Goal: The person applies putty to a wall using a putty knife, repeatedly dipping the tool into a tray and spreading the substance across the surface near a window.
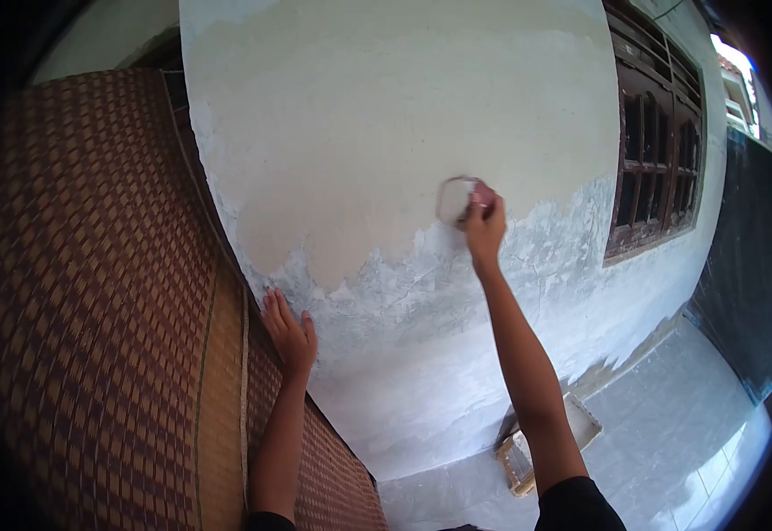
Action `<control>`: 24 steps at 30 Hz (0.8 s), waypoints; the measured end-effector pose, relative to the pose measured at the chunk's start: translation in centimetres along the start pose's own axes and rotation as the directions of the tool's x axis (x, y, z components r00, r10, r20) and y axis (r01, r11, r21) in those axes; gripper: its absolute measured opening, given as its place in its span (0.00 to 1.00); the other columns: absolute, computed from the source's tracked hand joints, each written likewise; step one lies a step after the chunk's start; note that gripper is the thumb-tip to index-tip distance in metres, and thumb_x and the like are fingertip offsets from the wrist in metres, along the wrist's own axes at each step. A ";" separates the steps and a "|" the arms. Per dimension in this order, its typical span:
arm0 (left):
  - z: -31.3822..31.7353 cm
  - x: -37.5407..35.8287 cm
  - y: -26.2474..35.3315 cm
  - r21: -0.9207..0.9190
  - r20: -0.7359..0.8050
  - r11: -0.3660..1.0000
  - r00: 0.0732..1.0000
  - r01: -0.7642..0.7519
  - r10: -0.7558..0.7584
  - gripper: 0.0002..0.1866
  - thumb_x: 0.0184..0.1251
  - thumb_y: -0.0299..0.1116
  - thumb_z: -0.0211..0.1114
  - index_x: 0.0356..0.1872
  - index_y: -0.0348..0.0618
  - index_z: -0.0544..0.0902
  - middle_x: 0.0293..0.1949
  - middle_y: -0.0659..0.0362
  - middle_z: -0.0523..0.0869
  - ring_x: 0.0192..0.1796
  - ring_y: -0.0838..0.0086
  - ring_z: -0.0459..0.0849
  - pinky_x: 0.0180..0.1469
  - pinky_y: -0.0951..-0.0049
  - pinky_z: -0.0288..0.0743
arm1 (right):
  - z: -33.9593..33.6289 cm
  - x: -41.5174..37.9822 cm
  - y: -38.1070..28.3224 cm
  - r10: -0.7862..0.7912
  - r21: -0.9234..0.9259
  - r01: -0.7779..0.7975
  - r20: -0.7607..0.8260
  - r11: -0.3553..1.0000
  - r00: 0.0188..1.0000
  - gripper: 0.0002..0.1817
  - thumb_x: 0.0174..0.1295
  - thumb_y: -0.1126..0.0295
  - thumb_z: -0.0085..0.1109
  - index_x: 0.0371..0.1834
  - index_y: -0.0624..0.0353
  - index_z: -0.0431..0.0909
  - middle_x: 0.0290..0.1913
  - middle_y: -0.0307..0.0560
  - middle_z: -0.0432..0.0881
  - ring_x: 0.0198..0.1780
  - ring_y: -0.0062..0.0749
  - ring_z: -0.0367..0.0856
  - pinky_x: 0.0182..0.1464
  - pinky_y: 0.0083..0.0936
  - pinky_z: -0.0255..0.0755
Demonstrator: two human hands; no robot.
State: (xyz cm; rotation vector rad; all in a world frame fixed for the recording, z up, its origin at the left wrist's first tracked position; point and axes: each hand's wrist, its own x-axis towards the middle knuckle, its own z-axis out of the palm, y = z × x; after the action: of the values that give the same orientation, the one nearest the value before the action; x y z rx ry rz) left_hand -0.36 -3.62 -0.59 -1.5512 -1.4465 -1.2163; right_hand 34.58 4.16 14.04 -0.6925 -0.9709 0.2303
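My right hand (485, 219) is closed on a small reddish-brown object (482, 196) against the wall (377, 133). A loop or sheet edge, blurred by motion, shows just left of that object; what it is exactly I cannot make out. Around this hand the wall changes from smooth beige above to patchy, flaking white and grey below. My left hand (290, 332) lies with spread fingers on the wall near its left edge, beside the woven panel, and holds nothing.
A brown woven panel (94, 265) fills the left side. At the right are a barred wooden window (660, 159) and a dark board (740, 265). A dirty pale tray (586, 423) rests on the grey tiled floor (652, 425) below my right arm.
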 end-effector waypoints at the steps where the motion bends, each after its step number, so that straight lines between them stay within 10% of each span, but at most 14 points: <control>1: 0.0 -0.1 0.4 -0.009 0.012 1.000 1.000 0.011 -0.011 0.37 0.70 0.35 0.52 0.74 0.31 0.48 0.75 0.43 0.49 0.77 0.47 0.47 0.75 0.46 0.42 | -1.1 0.8 0.6 0.119 0.075 -0.118 -0.013 0.990 0.993 0.15 0.68 0.63 0.57 0.47 0.65 0.75 0.35 0.48 0.80 0.38 0.28 0.78 0.39 0.27 0.74; 4: 0.2 -0.4 1.9 -0.033 0.009 0.996 0.997 0.079 -0.078 0.37 0.69 0.34 0.53 0.74 0.30 0.48 0.75 0.41 0.49 0.77 0.46 0.46 0.75 0.47 0.41 | -2.1 1.2 1.1 -0.104 0.019 0.107 -0.116 0.994 0.988 0.15 0.69 0.62 0.56 0.46 0.65 0.74 0.38 0.50 0.79 0.39 0.30 0.78 0.40 0.28 0.75; 6: 0.6 -0.7 3.1 -0.067 -0.003 0.993 0.995 0.101 -0.101 0.37 0.69 0.33 0.53 0.74 0.29 0.48 0.75 0.40 0.49 0.77 0.46 0.45 0.75 0.47 0.41 | -0.9 0.0 0.1 -0.035 0.068 0.035 -0.002 0.997 0.999 0.15 0.69 0.62 0.56 0.46 0.65 0.74 0.37 0.50 0.76 0.35 0.33 0.76 0.41 0.30 0.73; 10: 0.9 -1.6 5.5 -0.135 -0.001 0.981 0.990 0.136 -0.138 0.37 0.68 0.31 0.54 0.73 0.28 0.48 0.74 0.38 0.49 0.76 0.44 0.46 0.75 0.48 0.43 | 2.2 -2.5 -2.6 -0.345 -0.072 0.365 0.196 0.928 0.918 0.12 0.67 0.64 0.56 0.45 0.63 0.74 0.34 0.56 0.76 0.38 0.45 0.72 0.42 0.39 0.66; 16: -0.5 -3.9 5.5 -0.199 0.138 0.969 0.983 0.143 -0.117 0.36 0.68 0.28 0.54 0.74 0.31 0.50 0.74 0.40 0.50 0.76 0.49 0.51 0.74 0.56 0.50 | -0.2 1.1 0.6 -0.072 -0.109 0.066 -0.050 0.992 0.996 0.15 0.66 0.63 0.58 0.46 0.64 0.74 0.38 0.58 0.80 0.40 0.49 0.77 0.45 0.40 0.69; 19: -0.7 -5.3 5.8 -0.183 0.190 0.967 0.972 0.176 -0.141 0.34 0.68 0.26 0.54 0.72 0.31 0.52 0.73 0.41 0.52 0.75 0.49 0.54 0.74 0.57 0.51 | -3.3 1.1 0.3 0.118 0.032 -0.116 -0.089 0.993 0.989 0.18 0.68 0.60 0.58 0.50 0.65 0.73 0.43 0.54 0.81 0.47 0.35 0.79 0.52 0.30 0.71; 24: 0.2 -7.5 7.9 -0.247 0.212 0.948 0.966 0.200 -0.148 0.31 0.67 0.28 0.54 0.71 0.32 0.57 0.70 0.42 0.59 0.73 0.49 0.58 0.72 0.55 0.54 | -7.6 0.7 2.8 0.106 0.087 -0.101 -0.052 0.991 0.993 0.18 0.70 0.60 0.56 0.51 0.65 0.73 0.44 0.49 0.79 0.46 0.30 0.76 0.52 0.27 0.70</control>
State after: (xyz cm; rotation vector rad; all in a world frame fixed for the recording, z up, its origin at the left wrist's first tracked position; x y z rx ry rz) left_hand 7.86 -7.21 -6.78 -1.7922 -1.6251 -1.4484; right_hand 41.54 3.26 9.90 -0.6693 -0.8672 0.3391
